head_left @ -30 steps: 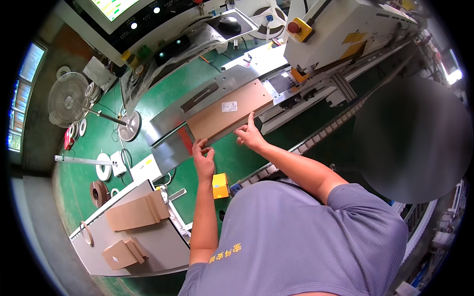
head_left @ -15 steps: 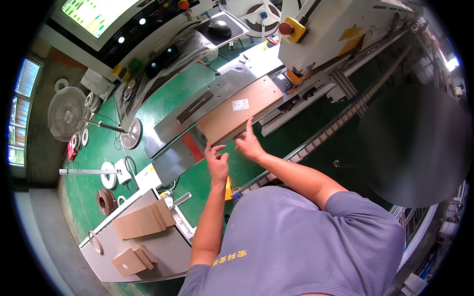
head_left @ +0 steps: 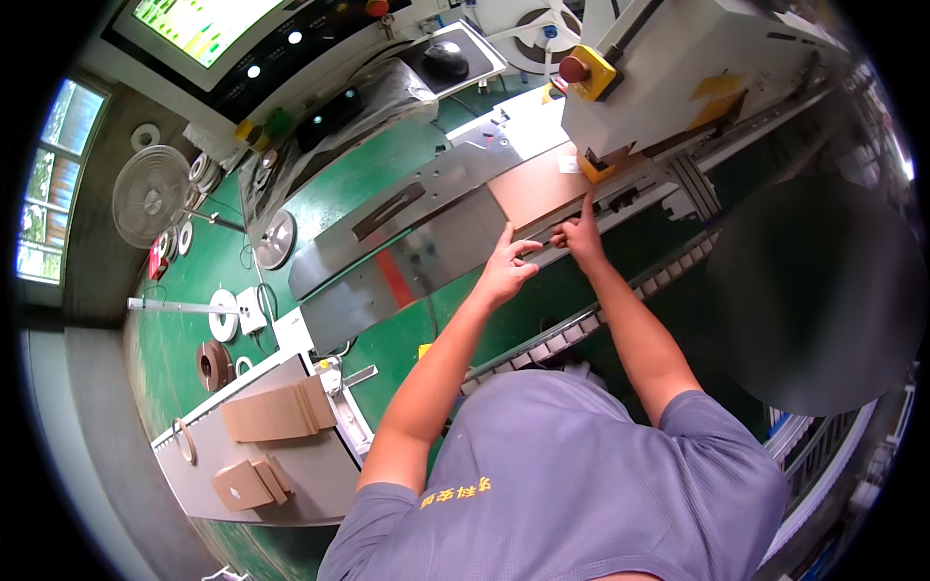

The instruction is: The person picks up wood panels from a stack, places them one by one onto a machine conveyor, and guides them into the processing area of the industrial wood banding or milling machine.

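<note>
A light brown flat board [head_left: 536, 192] with a white label lies on the metal infeed table [head_left: 441, 247], its far right end under the housing of a machine [head_left: 678, 73]. The index finger of my left hand [head_left: 506, 269] is stretched out to the board's near left corner, the other fingers loosely bent. My right hand [head_left: 581, 242] is at the board's near edge, close to the machine, with its index finger pointing along that side and the rest partly curled. Neither hand grasps the board.
A red emergency button [head_left: 573, 69] on a yellow box sits on the machine. A chain-like conveyor track [head_left: 572, 334] runs close before my body. Stacked brown boards [head_left: 276, 414] lie on a grey table at lower left. A standing fan [head_left: 150, 198] is at far left.
The board has slid right along the metal table, and part of it is now beneath the machine housing. Both my hands have moved right and away from me with it.
</note>
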`<state>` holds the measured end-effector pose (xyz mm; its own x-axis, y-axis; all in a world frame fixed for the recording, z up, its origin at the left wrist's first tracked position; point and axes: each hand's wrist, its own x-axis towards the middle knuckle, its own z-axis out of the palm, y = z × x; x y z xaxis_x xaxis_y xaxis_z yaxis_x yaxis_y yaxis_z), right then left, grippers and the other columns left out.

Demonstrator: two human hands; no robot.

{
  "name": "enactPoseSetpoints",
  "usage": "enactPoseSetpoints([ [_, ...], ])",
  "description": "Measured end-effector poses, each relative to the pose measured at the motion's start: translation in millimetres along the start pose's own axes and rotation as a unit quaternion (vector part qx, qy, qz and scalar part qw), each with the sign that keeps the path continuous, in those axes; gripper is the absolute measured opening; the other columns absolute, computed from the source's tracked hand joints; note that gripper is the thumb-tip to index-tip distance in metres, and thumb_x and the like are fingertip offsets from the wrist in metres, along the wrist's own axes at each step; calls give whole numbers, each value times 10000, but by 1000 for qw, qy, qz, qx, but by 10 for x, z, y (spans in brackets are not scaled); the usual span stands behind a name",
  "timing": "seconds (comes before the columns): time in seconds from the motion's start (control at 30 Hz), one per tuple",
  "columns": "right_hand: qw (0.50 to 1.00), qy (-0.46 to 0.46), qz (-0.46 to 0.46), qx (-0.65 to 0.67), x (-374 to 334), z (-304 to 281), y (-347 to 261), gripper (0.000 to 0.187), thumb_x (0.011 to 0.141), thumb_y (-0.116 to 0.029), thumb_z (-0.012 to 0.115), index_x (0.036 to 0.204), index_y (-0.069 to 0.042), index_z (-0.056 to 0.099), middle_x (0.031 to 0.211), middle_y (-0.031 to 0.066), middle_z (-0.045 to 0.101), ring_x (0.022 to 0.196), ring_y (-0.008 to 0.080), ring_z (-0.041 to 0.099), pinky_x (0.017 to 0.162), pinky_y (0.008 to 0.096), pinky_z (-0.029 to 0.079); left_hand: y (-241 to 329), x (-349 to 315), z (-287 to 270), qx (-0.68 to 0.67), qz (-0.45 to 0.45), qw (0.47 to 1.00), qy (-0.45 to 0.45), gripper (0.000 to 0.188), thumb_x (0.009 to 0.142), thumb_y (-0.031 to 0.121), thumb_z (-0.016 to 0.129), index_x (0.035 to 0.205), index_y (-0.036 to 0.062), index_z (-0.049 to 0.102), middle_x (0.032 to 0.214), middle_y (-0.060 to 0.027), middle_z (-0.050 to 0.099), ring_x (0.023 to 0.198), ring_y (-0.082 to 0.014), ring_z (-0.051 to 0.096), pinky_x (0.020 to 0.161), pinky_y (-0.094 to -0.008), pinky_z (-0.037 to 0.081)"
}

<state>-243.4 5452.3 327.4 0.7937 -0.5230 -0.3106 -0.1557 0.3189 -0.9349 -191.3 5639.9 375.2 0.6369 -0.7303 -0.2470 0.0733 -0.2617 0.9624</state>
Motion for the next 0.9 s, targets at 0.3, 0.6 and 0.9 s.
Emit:
enactPoseSetpoints([
  [0.3, 999, -10, 13, 32, 308, -233, 110, 602, 772, -5, 536, 1314, -104, 294, 677, 71, 542, 537, 149, 523, 495, 272, 449, -205, -579, -22, -39, -3, 998, 55, 349, 772, 48, 587, 1118, 62, 627, 1059, -65, 650, 832, -96, 584, 756, -256, 485],
  [0.6, 920, -373, 13, -118, -1205, 1018, 209, 453, 832, 45, 407, 1271, -12, 501, 814, 63, 594, 633, 120, 571, 616, 242, 506, -1289, -2669, -467, -139, -24, 883, 448, 296, 816, 52, 595, 1107, -4, 599, 1073, -83, 636, 967, -152, 600, 853, -292, 488],
  [0.9, 736, -642, 26, -212, -2215, 2780, 538, 390, 895, -126, 518, 1256, 23, 516, 1123, 121, 625, 1011, 195, 594, 884, 306, 451, -2531, -5181, -763, -257, -130, 516, 807, 550, 846, 246, 656, 1272, -27, 440, 1277, -192, 520, 1180, -265, 502, 982, -370, 398],
])
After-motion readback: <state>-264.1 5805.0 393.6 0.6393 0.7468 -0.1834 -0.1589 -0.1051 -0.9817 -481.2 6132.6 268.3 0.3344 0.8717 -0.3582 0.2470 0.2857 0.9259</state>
